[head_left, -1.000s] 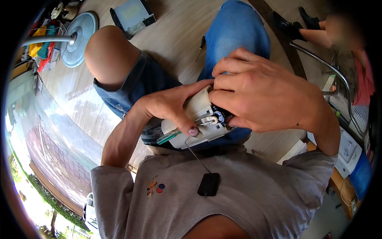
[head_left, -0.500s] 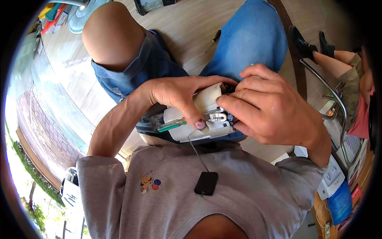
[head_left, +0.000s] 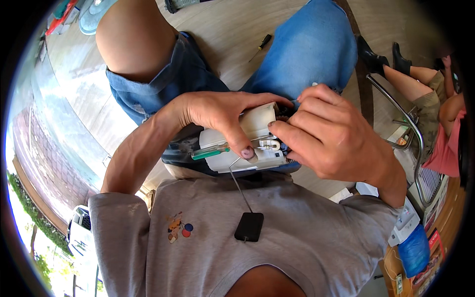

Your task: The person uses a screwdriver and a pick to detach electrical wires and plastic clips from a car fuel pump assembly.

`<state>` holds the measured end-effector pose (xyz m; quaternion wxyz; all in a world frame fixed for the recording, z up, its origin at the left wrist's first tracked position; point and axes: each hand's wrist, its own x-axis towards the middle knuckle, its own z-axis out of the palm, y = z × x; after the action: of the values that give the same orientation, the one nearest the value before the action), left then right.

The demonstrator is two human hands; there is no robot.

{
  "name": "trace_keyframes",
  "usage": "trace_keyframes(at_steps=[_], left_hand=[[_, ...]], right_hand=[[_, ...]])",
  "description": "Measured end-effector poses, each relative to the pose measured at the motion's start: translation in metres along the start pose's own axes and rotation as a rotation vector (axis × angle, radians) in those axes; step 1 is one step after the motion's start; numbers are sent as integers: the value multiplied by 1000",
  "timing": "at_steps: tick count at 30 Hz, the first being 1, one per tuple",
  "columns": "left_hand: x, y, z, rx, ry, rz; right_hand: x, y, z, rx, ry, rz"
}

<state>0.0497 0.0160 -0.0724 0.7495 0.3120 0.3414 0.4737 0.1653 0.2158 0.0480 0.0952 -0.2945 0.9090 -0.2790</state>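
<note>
White plastic housing (head_left: 257, 123) held over our jeans (head_left: 316, 44)

Head cam: our left hand (head_left: 217, 114) has the housing gripped, thumb across a green-handled screwdriver (head_left: 210, 152) lying on it. Our right hand (head_left: 329, 133) is bunched up at the right end, and we can't tell if it's pinching anything. Second screwdriver (head_left: 264, 42) is on the floor (head_left: 222, 49).

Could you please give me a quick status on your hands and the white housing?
Left hand gripping white housing. Right hand at its right end, partly hiding it. Green-handled screwdriver lying across housing.
</note>
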Motion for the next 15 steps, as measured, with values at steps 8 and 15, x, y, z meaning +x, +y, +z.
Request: trace_keyframes(at_steps=[8, 15], left_hand=[[0, 4, 2, -3, 10, -61], [-1, 6, 2, -9, -1, -93]], right_hand=[[-3, -7, 8, -162, 149, -18], [-6, -7, 6, -89, 158, -12]])
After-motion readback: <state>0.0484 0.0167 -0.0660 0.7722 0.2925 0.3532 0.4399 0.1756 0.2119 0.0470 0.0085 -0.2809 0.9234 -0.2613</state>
